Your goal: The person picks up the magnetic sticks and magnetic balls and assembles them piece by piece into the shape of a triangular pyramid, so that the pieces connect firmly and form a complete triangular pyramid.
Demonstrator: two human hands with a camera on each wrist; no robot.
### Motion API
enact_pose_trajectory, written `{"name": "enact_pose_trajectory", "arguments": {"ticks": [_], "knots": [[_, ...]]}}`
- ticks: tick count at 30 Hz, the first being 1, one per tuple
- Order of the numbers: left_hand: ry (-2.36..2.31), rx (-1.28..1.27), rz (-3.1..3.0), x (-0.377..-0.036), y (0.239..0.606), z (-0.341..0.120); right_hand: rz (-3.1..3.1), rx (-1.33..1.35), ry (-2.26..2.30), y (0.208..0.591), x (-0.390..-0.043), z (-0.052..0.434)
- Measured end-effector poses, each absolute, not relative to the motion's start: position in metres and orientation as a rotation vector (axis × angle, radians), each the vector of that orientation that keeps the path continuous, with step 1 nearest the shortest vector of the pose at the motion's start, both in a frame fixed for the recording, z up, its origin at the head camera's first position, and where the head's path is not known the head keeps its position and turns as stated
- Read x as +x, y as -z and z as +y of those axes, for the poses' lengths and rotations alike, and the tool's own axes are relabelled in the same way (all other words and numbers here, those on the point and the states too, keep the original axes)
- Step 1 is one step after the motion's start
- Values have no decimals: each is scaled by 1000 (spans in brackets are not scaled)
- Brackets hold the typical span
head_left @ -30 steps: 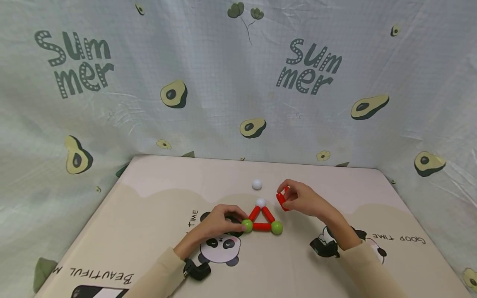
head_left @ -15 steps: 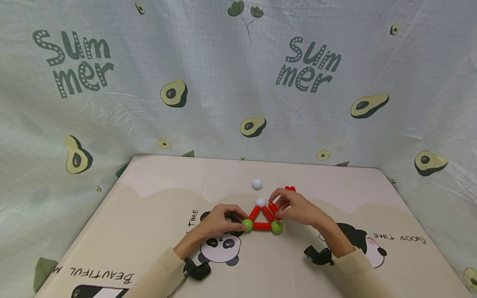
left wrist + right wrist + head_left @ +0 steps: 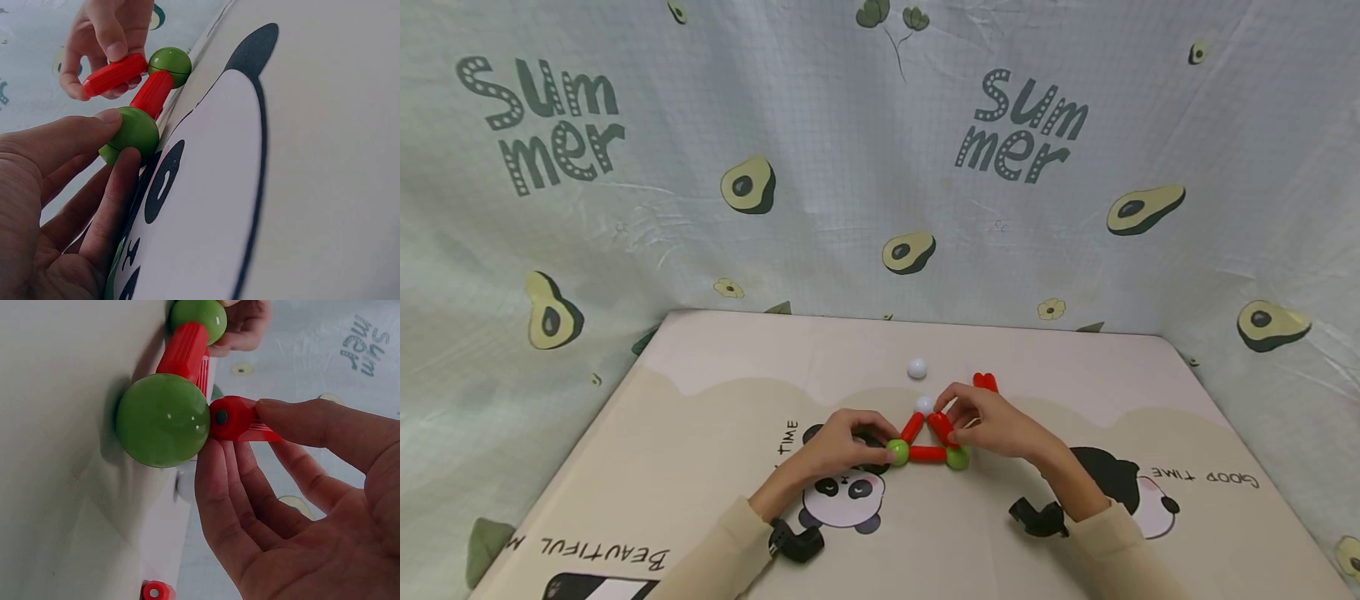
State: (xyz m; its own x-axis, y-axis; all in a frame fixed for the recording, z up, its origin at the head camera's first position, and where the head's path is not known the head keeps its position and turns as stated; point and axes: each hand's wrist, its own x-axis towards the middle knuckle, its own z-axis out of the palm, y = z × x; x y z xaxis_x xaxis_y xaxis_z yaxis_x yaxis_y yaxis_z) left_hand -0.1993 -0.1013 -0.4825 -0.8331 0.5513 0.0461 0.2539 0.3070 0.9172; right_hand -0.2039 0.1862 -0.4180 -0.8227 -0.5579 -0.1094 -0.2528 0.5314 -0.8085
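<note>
A flat triangle of red rods (image 3: 927, 455) lies on the table mat (image 3: 715, 433), with a white ball (image 3: 924, 406) at its far corner. My left hand (image 3: 886, 445) pinches the left green ball (image 3: 897, 452) (image 3: 130, 133) between thumb and fingers. My right hand (image 3: 952, 425) pinches another red rod (image 3: 240, 422) (image 3: 114, 75). One end of that rod touches the right green ball (image 3: 164, 420) (image 3: 957, 457), just over the triangle's right side. The bottom rod (image 3: 184, 350) (image 3: 151, 94) joins the two green balls.
A loose white ball (image 3: 917, 368) sits behind the triangle. Two spare red rods (image 3: 985, 382) lie beside it to the right. Avocado-print cloth (image 3: 880, 167) walls in the table at the back and sides. Black wrist cameras (image 3: 797, 542) ride on both forearms.
My right hand has carried a red rod left from beside the triangle and brought it against the right green ball. The left hand has stayed on the left green ball.
</note>
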Motion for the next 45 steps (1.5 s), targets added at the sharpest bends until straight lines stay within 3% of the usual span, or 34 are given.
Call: {"name": "enact_pose_trajectory", "arguments": {"ticks": [45], "knots": [[-1561, 720, 2293, -203, 482, -97, 2378, -753, 1205, 422, -212, 191]]}}
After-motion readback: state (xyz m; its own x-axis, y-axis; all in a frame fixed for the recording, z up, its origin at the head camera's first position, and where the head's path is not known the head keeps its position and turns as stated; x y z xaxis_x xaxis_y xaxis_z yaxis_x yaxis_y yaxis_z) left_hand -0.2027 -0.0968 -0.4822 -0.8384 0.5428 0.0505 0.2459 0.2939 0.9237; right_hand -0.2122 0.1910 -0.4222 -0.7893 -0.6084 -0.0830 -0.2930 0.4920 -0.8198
